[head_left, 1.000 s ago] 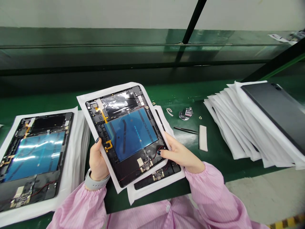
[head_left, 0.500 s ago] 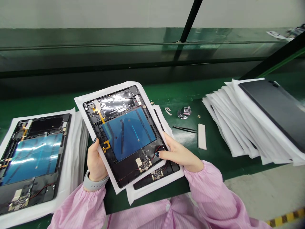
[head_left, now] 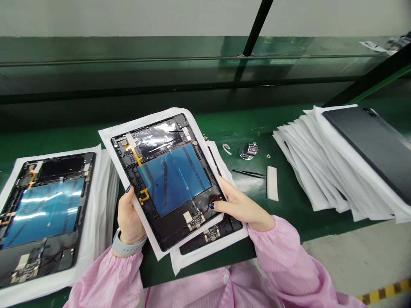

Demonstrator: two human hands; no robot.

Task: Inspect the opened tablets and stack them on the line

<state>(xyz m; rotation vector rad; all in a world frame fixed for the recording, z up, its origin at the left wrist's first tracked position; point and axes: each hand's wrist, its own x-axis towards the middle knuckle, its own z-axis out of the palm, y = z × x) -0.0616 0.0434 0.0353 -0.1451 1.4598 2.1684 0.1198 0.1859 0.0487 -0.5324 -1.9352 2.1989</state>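
Both my hands hold up an opened tablet (head_left: 175,179) lying on a white sheet (head_left: 144,122). Its black inner frame shows a blue-filmed battery, a yellow flex cable and a small circuit board. My left hand (head_left: 130,226) grips the lower left edge, sheet included. My right hand (head_left: 240,207) pinches the lower right corner, with the thumb on the frame near a thin red wire. Just below it lies a second opened tablet (head_left: 208,234), partly hidden by the held one. A third opened tablet (head_left: 45,209) rests on white sheets to my left.
A dark grey tablet back (head_left: 369,145) tops a fanned stack of white sheets (head_left: 321,179) on the right. Tweezers (head_left: 248,173), a chrome tally counter (head_left: 248,150) and a white foam block (head_left: 272,184) lie on the green workbench (head_left: 257,128).
The held tablet and both hands sit slightly further left and higher than a second ago. The whole view has also shifted a little. The grip looks unchanged.
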